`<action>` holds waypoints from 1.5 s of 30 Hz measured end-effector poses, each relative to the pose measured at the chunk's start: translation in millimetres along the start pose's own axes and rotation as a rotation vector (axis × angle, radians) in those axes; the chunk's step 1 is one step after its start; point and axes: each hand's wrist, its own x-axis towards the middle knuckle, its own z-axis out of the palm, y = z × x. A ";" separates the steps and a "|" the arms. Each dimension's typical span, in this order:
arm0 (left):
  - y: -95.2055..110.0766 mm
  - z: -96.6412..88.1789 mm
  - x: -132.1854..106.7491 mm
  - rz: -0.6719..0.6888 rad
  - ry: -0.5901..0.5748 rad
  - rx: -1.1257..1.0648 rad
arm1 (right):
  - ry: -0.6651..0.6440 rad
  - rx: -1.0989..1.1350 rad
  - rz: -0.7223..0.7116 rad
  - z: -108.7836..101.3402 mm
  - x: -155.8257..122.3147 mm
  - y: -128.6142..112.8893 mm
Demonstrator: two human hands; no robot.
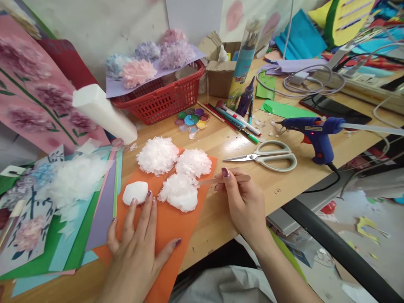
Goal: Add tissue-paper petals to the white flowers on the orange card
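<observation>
My left hand (139, 240) lies flat with fingers spread on a sheet of orange paper (176, 244). Its fingertips touch the lower edge of a smooth white rounded piece (135, 192). In my right hand (241, 198) a thin wooden craft stick (208, 182) is pinched between thumb and fingers. The stick's tip reaches the side of a ruffled white flower (179, 192), partly bare of petals along its lower edge. Two fuller white ruffled flowers, one at the left (158, 155) and one at the right (193, 163), sit just behind it.
Scissors (263, 156) and a blue glue gun (315, 130) lie to the right. Markers (236, 120), a paint palette (192, 119) and a red basket (164, 101) stand behind. Stacked coloured papers with white petal sheets (77, 176) cover the left. Cables (309, 84) coil at the back right.
</observation>
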 end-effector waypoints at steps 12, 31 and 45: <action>0.5 -0.1 0.5 0.009 0.002 0.025 | -0.040 0.120 0.203 -2.4 6.9 4.9; 2.9 -1.2 0.9 -0.033 -0.033 0.034 | -0.045 0.074 0.184 -3.5 4.5 4.6; -3.5 4.4 0.5 -0.001 -0.030 0.050 | -0.077 0.232 0.269 1.6 15.7 4.7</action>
